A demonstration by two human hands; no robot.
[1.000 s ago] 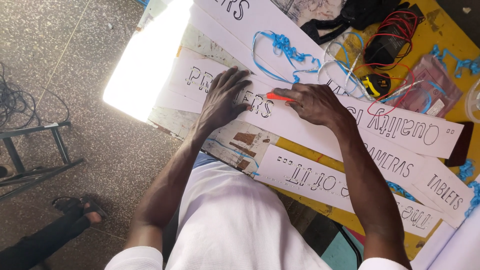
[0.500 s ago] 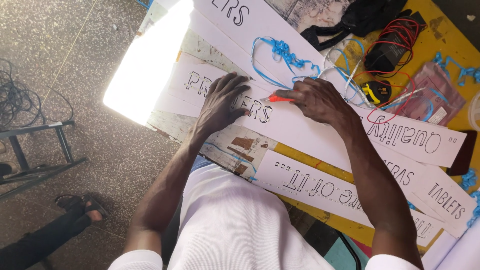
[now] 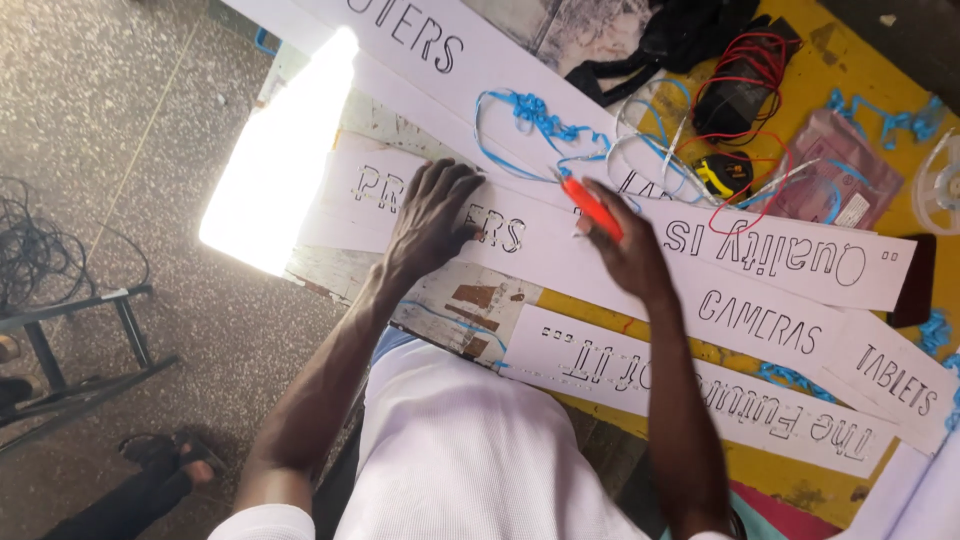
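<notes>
Left hand (image 3: 432, 215) spread wide and flat on a long white paper strip (image 3: 560, 250), fingers pressed down on the cut-out letters. Likely pressed there to stop the paper from sliding while it is being cut. Nothing held in that hand, just pushing down.

Right hand (image 3: 625, 250) curled tight around a red cutter (image 3: 592, 208). Held like a pencil, with the tip pointing away from the body, down at the strip just past the left fingers. Held low and close, probably for small, careful cuts around letter shapes.

Strip lying across a yellow surface (image 3: 790, 30), right under both hands. More white strips (image 3: 700, 390) with letter shapes nearer the body than the hands, and another one (image 3: 420, 40) farther away, beyond the left hand. Laid side by side, likely for easy reach.

Loops of blue string (image 3: 535, 115) just beyond both hands. Red and black wires (image 3: 740, 75) farther off, past the right hand, next to a small yellow and black tape measure (image 3: 722, 172). A pinkish plastic bag (image 3: 840, 170) well out to the right of the right hand. A bright patch of sunlight (image 3: 285, 160) on the surface to the left of the left hand.
</notes>
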